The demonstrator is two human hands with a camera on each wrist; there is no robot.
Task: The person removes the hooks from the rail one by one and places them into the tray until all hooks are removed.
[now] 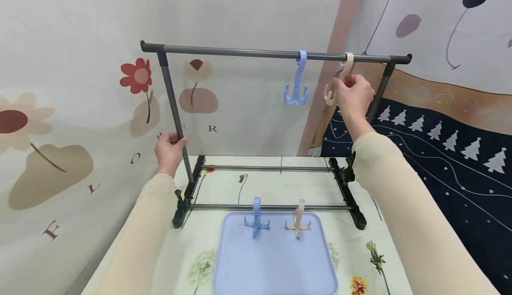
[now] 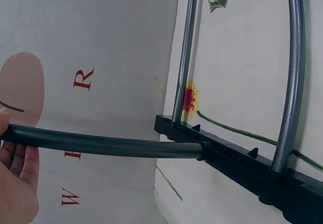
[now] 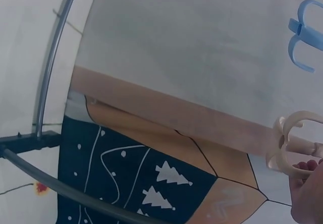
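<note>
Rack (image 1: 276,55) spans centre frame on the bench (image 1: 224,184). Left hand (image 1: 170,148) grips its left upright, fingers wrapped round. Right hand (image 1: 354,94), upper right, pinches the beige hook (image 1: 340,79), which seems already hung over the top bar; the seating is partly hidden. Blue hook (image 1: 296,79) hangs beside it. Two hooks, blue (image 1: 256,217) and beige (image 1: 298,218), wait on the blue mat (image 1: 276,259), lower centre. About half done.

Left hand (image 1: 170,147) grips the rack's left post (image 1: 173,104); right hand (image 1: 354,94) pinches a beige hook (image 1: 339,81) hung on the top bar (image 1: 248,53), just beside a blue hook (image 1: 296,81). Two more hooks (image 1: 256,217) hang on the low rail above the blue mat (image 1: 276,259).
</note>
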